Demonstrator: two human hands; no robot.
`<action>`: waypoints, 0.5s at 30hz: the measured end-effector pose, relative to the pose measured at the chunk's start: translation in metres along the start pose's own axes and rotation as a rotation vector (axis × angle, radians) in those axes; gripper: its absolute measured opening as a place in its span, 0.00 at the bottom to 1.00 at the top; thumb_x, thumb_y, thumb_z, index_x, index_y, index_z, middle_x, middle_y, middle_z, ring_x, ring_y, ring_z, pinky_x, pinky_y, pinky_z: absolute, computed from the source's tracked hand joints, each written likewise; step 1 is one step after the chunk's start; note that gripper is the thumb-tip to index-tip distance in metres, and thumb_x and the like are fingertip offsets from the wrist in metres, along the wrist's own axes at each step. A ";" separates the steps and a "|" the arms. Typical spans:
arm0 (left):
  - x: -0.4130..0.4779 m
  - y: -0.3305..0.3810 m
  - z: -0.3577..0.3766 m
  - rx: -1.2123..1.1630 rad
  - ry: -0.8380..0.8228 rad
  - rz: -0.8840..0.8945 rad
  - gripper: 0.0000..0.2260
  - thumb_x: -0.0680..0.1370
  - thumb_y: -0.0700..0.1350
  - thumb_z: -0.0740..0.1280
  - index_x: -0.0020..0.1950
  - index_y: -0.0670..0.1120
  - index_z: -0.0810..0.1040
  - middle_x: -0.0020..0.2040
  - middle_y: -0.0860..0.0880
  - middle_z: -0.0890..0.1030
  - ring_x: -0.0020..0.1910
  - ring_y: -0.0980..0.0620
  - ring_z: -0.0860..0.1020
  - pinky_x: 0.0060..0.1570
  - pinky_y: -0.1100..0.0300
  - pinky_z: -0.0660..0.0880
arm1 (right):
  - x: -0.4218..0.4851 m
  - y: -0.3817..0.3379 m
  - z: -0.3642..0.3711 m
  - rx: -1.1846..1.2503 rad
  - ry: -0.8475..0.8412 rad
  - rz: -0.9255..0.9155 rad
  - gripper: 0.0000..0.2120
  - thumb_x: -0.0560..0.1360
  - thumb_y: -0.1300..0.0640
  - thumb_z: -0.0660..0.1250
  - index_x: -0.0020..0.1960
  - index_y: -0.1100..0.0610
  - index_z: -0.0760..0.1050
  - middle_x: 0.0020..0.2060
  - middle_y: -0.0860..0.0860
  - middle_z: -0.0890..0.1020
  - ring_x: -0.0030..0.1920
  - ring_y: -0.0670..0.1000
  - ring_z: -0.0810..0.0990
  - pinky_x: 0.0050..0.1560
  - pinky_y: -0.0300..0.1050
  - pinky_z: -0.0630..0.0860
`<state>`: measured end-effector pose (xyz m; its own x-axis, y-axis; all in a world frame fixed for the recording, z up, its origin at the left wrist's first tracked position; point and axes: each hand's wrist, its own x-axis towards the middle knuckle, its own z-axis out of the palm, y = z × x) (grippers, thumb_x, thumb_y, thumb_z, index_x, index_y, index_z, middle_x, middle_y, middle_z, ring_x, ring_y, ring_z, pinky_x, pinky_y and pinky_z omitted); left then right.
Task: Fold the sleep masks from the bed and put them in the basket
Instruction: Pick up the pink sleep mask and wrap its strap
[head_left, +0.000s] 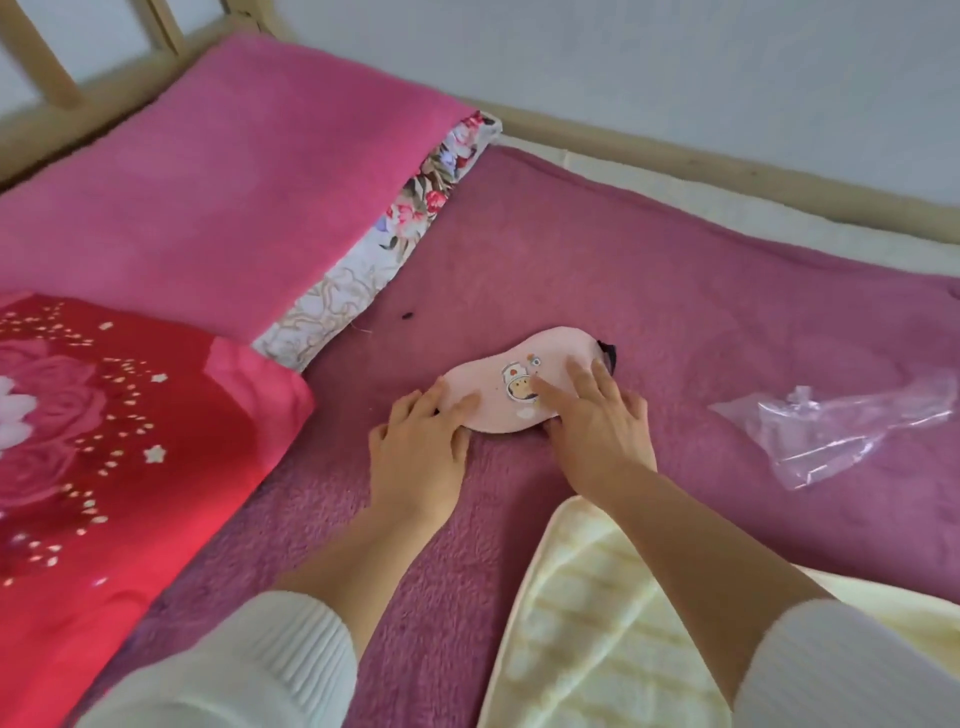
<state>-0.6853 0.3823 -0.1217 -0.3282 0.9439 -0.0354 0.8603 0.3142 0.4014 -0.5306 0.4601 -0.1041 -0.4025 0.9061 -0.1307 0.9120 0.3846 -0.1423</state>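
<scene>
A pale pink sleep mask (524, 369) with a small cartoon print lies flat on the purple fleece blanket (649, 291) in the middle of the bed. A bit of its black strap shows at its right end. My left hand (421, 447) rests flat on the mask's left end, fingers spread. My right hand (597, 421) presses down on the right half, fingers apart and pointing up-left. Neither hand is closed around the mask. No basket is in view.
A pink pillow (223, 176) with a floral cover lies at the back left. A red flowered quilt (104, 457) lies at the left. A clear plastic bag (841, 431) lies to the right. A cream quilted cloth (597, 623) lies near me. The wooden bed frame (727, 171) borders the far side.
</scene>
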 end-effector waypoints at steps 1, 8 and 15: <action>0.002 0.002 -0.001 -0.082 0.055 -0.011 0.17 0.80 0.46 0.58 0.69 0.58 0.71 0.74 0.51 0.68 0.72 0.47 0.64 0.64 0.45 0.66 | 0.000 0.001 0.001 0.040 0.030 0.001 0.24 0.80 0.57 0.55 0.73 0.39 0.61 0.78 0.51 0.58 0.78 0.52 0.50 0.72 0.56 0.53; -0.022 0.026 -0.063 -0.650 0.162 0.023 0.08 0.79 0.47 0.62 0.50 0.52 0.81 0.38 0.58 0.82 0.37 0.61 0.77 0.37 0.71 0.69 | -0.031 -0.004 -0.057 0.561 0.243 0.105 0.08 0.77 0.52 0.62 0.41 0.50 0.76 0.30 0.44 0.78 0.36 0.51 0.76 0.48 0.43 0.60; -0.100 0.052 -0.182 -0.947 -0.083 -0.153 0.06 0.77 0.46 0.66 0.43 0.51 0.81 0.41 0.34 0.80 0.41 0.36 0.81 0.44 0.35 0.80 | -0.136 -0.026 -0.167 0.903 0.009 0.248 0.04 0.72 0.56 0.70 0.41 0.55 0.82 0.36 0.53 0.85 0.38 0.50 0.82 0.42 0.44 0.77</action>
<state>-0.6787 0.2855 0.0691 -0.3508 0.9151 -0.1988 0.1264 0.2566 0.9582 -0.4862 0.3565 0.0815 -0.2006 0.9467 -0.2522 0.5637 -0.0990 -0.8200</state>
